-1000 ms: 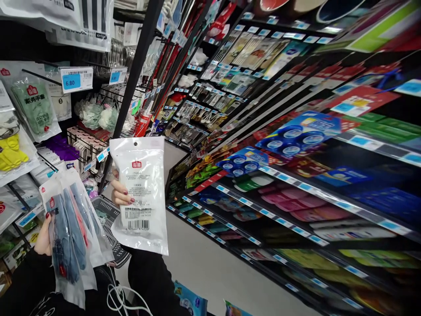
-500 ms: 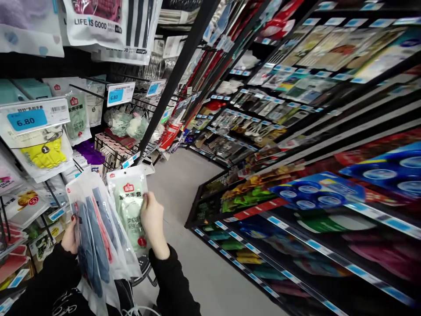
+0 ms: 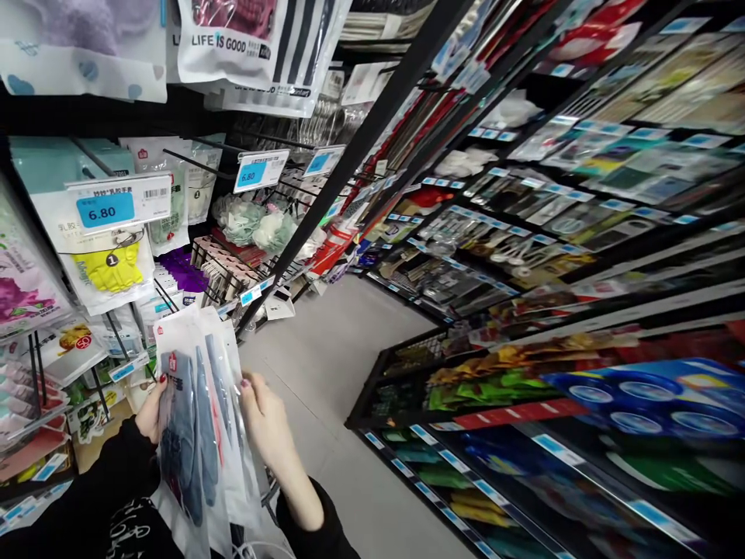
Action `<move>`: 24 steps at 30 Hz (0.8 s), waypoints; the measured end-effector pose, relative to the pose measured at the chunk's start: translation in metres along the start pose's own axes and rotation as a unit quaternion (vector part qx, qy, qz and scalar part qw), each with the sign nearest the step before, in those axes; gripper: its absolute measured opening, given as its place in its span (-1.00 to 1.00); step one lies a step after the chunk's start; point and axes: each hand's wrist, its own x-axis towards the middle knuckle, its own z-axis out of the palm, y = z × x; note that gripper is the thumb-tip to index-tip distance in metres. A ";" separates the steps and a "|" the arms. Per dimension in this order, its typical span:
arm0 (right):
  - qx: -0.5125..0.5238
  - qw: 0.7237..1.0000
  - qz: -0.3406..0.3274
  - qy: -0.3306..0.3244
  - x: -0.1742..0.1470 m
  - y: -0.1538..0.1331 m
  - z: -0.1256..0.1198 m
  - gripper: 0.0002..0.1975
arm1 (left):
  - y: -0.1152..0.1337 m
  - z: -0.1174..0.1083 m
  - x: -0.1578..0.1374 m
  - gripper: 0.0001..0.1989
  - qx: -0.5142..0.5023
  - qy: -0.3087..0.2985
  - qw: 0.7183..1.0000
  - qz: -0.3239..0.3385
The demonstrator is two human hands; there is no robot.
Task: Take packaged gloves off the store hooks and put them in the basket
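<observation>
A bundle of glove packs [image 3: 189,411] in clear and white plastic stands upright in front of me. Through the front one show blue-grey gloves, with a thin red strip among the packs. My left hand [image 3: 151,411] is closed round the bundle's left edge, thumb on the front, other fingers hidden behind. At the right edge, my right hand [image 3: 268,423] pinches the white rear packs between thumb and fingers. The packs overlap, so what the rearmost one holds is hidden.
Hanging glove packs, one with yellow gloves [image 3: 110,268], fill the rack at left beside a price tag [image 3: 119,208]. A black rack post [image 3: 349,159] slants behind. Grey floor [image 3: 314,365] runs between racks and the stocked shelves [image 3: 524,442] at right.
The green glove pack, held out to the right by my right hand before, has moved in behind the bundle, its green front now hidden. Racks have shifted rightward in view.
</observation>
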 end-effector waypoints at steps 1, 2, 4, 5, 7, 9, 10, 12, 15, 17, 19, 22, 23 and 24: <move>-0.023 0.999 -0.019 0.037 -0.002 -0.005 -0.004 -0.68 | -0.001 0.002 0.000 -0.71 0.004 -0.007 1.000 -0.004; -0.047 0.996 -0.044 0.061 -0.004 -0.011 -0.006 -0.69 | -0.002 0.005 -0.001 -0.72 0.008 -0.015 1.000 -0.010; -0.104 0.990 -0.078 0.054 -0.008 -0.024 -0.005 -0.67 | -0.005 0.009 -0.004 -0.70 0.017 -0.034 0.999 -0.025; -0.138 0.987 -0.078 0.033 -0.010 -0.029 -0.002 -0.66 | -0.006 0.011 -0.006 -0.69 0.021 -0.041 0.998 -0.031; -0.191 0.980 -0.058 0.004 -0.014 -0.035 0.008 -0.70 | -0.009 0.014 -0.009 -0.69 0.024 -0.047 0.998 -0.033; -0.187 0.981 -0.047 -0.001 -0.017 -0.035 0.016 -0.82 | -0.010 0.016 -0.009 -0.70 0.021 -0.040 0.999 -0.020; -0.155 0.987 -0.049 -0.003 -0.018 -0.032 0.018 -0.86 | -0.010 0.016 -0.009 -0.70 0.017 -0.033 0.999 -0.012; -0.046 0.998 -0.042 0.010 -0.018 -0.024 0.014 -0.85 | -0.009 0.014 -0.006 -0.72 0.011 -0.013 1.000 0.007; 0.169 0.985 0.012 0.039 -0.011 -0.010 -0.007 -0.79 | -0.006 0.010 -0.002 -0.77 0.009 0.019 0.999 0.029; 0.283 0.957 0.042 0.054 -0.002 -0.002 -0.027 -0.69 | -0.003 0.008 -0.001 -0.77 0.013 0.029 0.999 0.034; 0.343 0.935 0.045 0.076 0.007 0.001 -0.048 -0.63 | -0.001 0.008 -0.002 -0.71 0.020 0.035 0.999 0.034; 0.361 0.926 0.020 0.113 0.017 0.000 -0.071 -0.64 | 0.002 0.011 -0.005 -0.61 0.038 0.041 0.998 0.035; 0.361 0.925 0.014 0.120 0.020 0.000 -0.076 -0.64 | 0.003 0.013 -0.006 -0.58 0.048 0.042 0.997 0.038; 0.360 0.924 0.011 0.126 0.022 0.001 -0.078 -0.64 | 0.003 0.014 -0.008 -0.57 0.058 0.041 0.997 0.041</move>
